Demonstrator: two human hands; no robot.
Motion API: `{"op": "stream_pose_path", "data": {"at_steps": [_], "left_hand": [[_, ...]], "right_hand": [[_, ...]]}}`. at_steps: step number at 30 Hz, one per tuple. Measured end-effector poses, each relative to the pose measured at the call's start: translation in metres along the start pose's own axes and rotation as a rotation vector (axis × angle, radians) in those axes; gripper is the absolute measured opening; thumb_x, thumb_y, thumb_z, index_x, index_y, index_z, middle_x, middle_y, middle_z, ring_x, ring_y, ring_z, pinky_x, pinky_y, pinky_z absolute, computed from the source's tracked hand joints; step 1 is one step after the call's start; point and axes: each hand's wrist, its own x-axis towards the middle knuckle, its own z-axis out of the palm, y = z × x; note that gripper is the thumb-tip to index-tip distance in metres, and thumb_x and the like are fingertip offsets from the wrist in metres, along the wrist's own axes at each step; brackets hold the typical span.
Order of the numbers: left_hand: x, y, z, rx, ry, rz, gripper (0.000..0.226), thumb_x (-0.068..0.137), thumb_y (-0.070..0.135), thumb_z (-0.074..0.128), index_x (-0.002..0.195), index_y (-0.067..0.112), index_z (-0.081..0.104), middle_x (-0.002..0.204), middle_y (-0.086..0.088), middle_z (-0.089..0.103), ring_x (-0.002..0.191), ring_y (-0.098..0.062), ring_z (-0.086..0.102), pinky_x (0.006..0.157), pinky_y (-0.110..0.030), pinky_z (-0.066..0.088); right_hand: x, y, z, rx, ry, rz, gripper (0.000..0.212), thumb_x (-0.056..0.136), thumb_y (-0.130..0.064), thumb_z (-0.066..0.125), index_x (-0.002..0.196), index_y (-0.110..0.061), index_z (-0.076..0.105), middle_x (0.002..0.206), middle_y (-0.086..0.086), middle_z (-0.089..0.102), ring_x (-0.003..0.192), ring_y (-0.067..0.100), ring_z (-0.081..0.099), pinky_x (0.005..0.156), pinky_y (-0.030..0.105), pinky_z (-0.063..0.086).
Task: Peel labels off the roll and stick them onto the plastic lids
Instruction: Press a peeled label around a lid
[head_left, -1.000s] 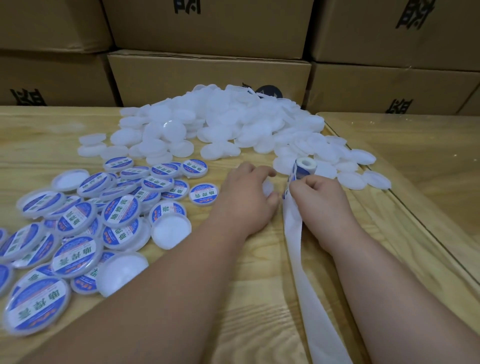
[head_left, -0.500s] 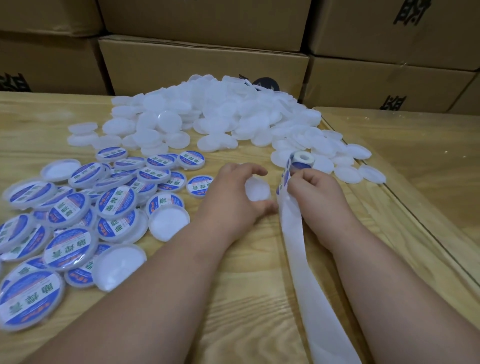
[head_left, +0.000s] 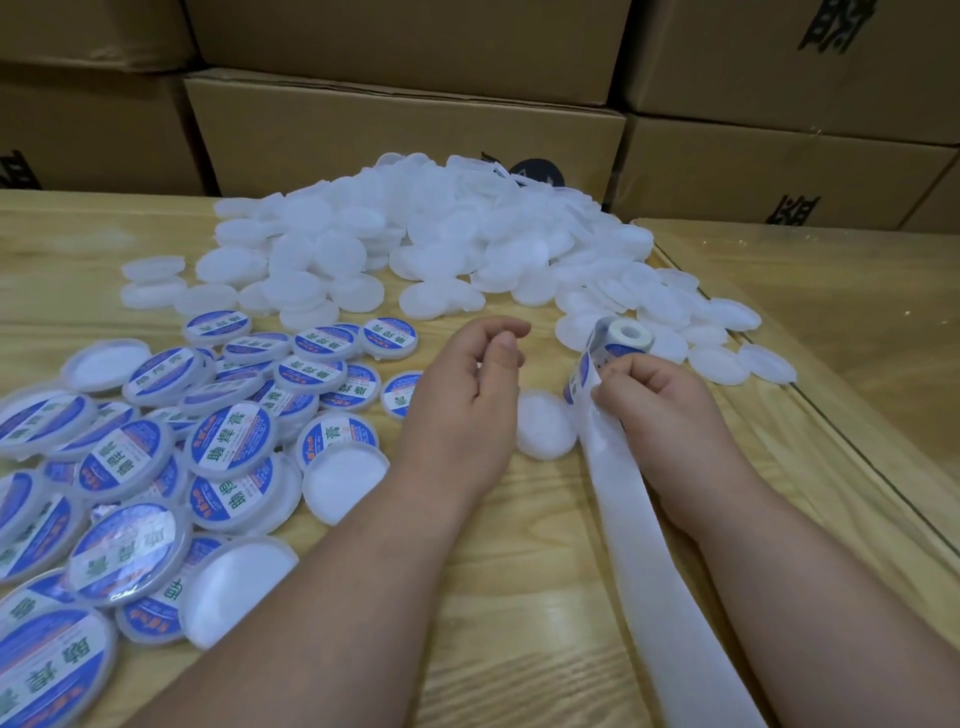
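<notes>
A blank white plastic lid (head_left: 545, 425) lies flat on the wooden table (head_left: 519, 597) between my hands. My left hand (head_left: 467, 400) hovers just left of it, fingers loosely curled, holding nothing. My right hand (head_left: 660, 410) grips the label roll (head_left: 613, 340) and its backing strip (head_left: 639, 545), which trails toward me; a blue label edge (head_left: 574, 384) peeks out at the roll's left side. A heap of blank lids (head_left: 441, 244) lies behind. Labelled blue-and-white lids (head_left: 228, 441) are spread at the left.
Stacked cardboard boxes (head_left: 405, 135) wall off the back of the table. A seam with a dark line (head_left: 852, 447) runs along the right, beside a second wooden surface. Several upturned lids lie among the labelled ones.
My left hand has lifted off the blank lid and opened away from it, leaving the lid uncovered on the table. My right hand still grips the roll in about the same place.
</notes>
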Motion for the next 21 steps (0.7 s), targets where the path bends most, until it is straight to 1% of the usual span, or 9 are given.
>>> {"op": "stream_pose_path", "data": {"at_steps": [2, 4, 8, 11, 12, 13, 16, 18, 21], "left_hand": [[-0.001, 0.002, 0.001, 0.000, -0.029, 0.031, 0.015, 0.094, 0.044, 0.049, 0.094, 0.044, 0.065, 0.086, 0.019, 0.065, 0.075, 0.002, 0.061, 0.066, -0.018, 0.050], [-0.002, 0.003, 0.002, 0.058, -0.080, 0.037, 0.003, 0.093, 0.041, 0.063, 0.091, 0.043, 0.065, 0.089, 0.022, 0.066, 0.081, 0.006, 0.061, 0.065, -0.007, 0.043], [-0.003, 0.003, 0.003, 0.135, -0.165, -0.007, 0.023, 0.088, 0.042, 0.075, 0.106, 0.050, 0.063, 0.099, 0.031, 0.065, 0.088, 0.011, 0.060, 0.069, -0.003, 0.042], [-0.004, 0.005, 0.003, 0.144, -0.175, 0.014, 0.029, 0.090, 0.043, 0.071, 0.116, 0.051, 0.062, 0.103, 0.032, 0.066, 0.093, 0.015, 0.058, 0.071, 0.000, 0.039], [-0.004, 0.005, 0.004, 0.156, -0.182, 0.031, 0.028, 0.093, 0.040, 0.068, 0.118, 0.051, 0.063, 0.105, 0.032, 0.066, 0.100, 0.017, 0.055, 0.074, 0.002, 0.038], [-0.004, 0.005, 0.004, 0.176, -0.191, 0.040, 0.029, 0.095, 0.035, 0.064, 0.120, 0.050, 0.063, 0.108, 0.031, 0.067, 0.106, 0.018, 0.053, 0.076, 0.002, 0.037], [-0.003, 0.004, 0.005, 0.274, -0.248, 0.059, 0.042, 0.098, 0.020, 0.054, 0.124, 0.052, 0.061, 0.120, 0.023, 0.063, 0.114, 0.010, 0.051, 0.085, -0.004, 0.039], [-0.003, 0.004, 0.006, 0.318, -0.249, 0.070, 0.036, 0.097, 0.021, 0.054, 0.116, 0.051, 0.061, 0.117, 0.019, 0.062, 0.111, 0.006, 0.052, 0.083, -0.007, 0.039], [-0.003, 0.003, 0.007, 0.309, -0.223, 0.058, 0.021, 0.095, 0.027, 0.056, 0.096, 0.048, 0.058, 0.109, 0.015, 0.061, 0.101, 0.005, 0.052, 0.074, -0.010, 0.038]], "right_hand": [[-0.001, -0.002, -0.001, 0.038, -0.011, 0.014, 0.015, 0.071, -0.023, 0.057, 0.065, -0.012, 0.049, 0.069, 0.007, 0.039, 0.067, 0.022, 0.034, 0.065, 0.040, 0.028], [-0.002, -0.004, -0.001, 0.061, -0.021, 0.020, 0.010, 0.071, -0.023, 0.058, 0.065, -0.017, 0.053, 0.068, 0.007, 0.041, 0.066, 0.022, 0.036, 0.064, 0.039, 0.030], [-0.004, -0.006, -0.003, 0.108, -0.064, -0.012, 0.010, 0.070, -0.021, 0.057, 0.062, -0.015, 0.056, 0.061, 0.003, 0.051, 0.059, 0.017, 0.044, 0.057, 0.029, 0.037], [-0.005, -0.005, -0.001, 0.111, -0.128, -0.067, 0.023, 0.075, -0.017, 0.058, 0.079, 0.006, 0.058, 0.088, 0.023, 0.071, 0.075, 0.035, 0.059, 0.071, 0.046, 0.049], [-0.006, -0.005, 0.000, 0.117, -0.146, -0.089, 0.023, 0.077, -0.016, 0.058, 0.079, 0.008, 0.059, 0.099, 0.017, 0.076, 0.084, 0.038, 0.066, 0.077, 0.050, 0.053], [-0.006, -0.006, 0.001, 0.122, -0.158, -0.110, 0.020, 0.079, -0.015, 0.056, 0.077, 0.004, 0.062, 0.102, 0.006, 0.078, 0.087, 0.029, 0.071, 0.078, 0.044, 0.055], [-0.010, -0.008, 0.005, 0.180, -0.177, -0.116, 0.017, 0.080, -0.019, 0.052, 0.075, -0.009, 0.066, 0.082, -0.009, 0.074, 0.062, 0.009, 0.060, 0.054, 0.019, 0.047], [-0.009, -0.007, 0.005, 0.187, -0.151, -0.100, 0.015, 0.080, -0.021, 0.052, 0.078, -0.012, 0.063, 0.078, -0.004, 0.070, 0.062, 0.012, 0.056, 0.054, 0.022, 0.045], [-0.008, -0.007, 0.008, 0.194, -0.117, -0.062, 0.017, 0.080, -0.024, 0.053, 0.068, -0.029, 0.065, 0.088, 0.013, 0.072, 0.060, 0.011, 0.055, 0.057, 0.028, 0.045]]}}
